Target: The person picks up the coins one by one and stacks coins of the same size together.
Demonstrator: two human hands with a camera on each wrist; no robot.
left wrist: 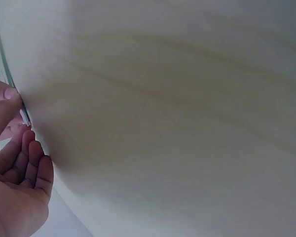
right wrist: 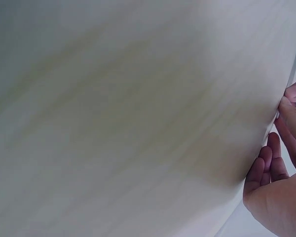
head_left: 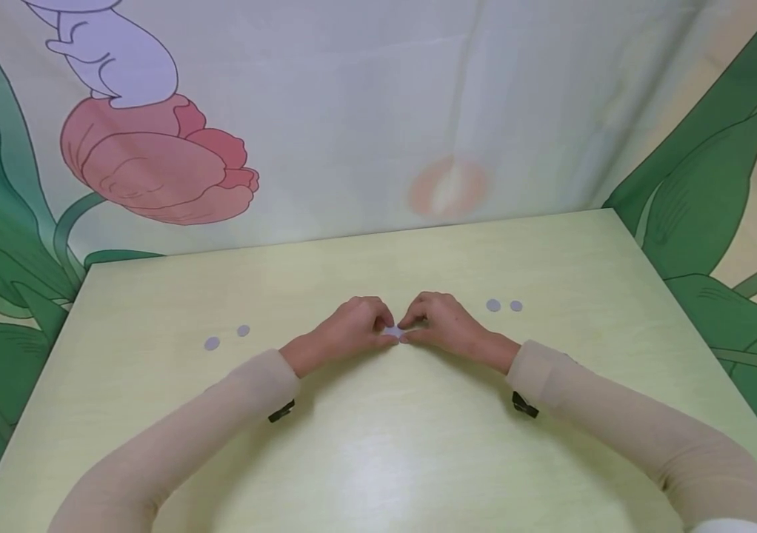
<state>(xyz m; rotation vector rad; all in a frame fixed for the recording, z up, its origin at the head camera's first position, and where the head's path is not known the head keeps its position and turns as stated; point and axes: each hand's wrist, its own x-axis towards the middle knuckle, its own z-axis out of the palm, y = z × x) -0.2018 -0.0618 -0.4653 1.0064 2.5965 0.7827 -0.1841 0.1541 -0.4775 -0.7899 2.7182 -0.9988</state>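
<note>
At the middle of the table in the head view, a small pale lilac piece (head_left: 393, 332) lies between the fingertips of both hands, which hide its outline. My left hand (head_left: 357, 326) pinches its left side with thumb and fingers. From the other side, my right hand (head_left: 447, 326) pinches it, thumb nearer me and index finger beyond. Both hands are low over the table. In the left wrist view, the left hand (left wrist: 19, 182) has its other fingers curled in. The right wrist view shows the right hand (right wrist: 281, 182) much the same, fingertips meeting at the frame's edge.
Two flat lilac discs, one outer (head_left: 212, 343) and one inner (head_left: 243, 331), lie left of the hands. Another two, a near one (head_left: 493, 305) and a far one (head_left: 515, 306), lie to the right. A printed curtain (head_left: 352, 111) hangs behind the pale table (head_left: 365, 459).
</note>
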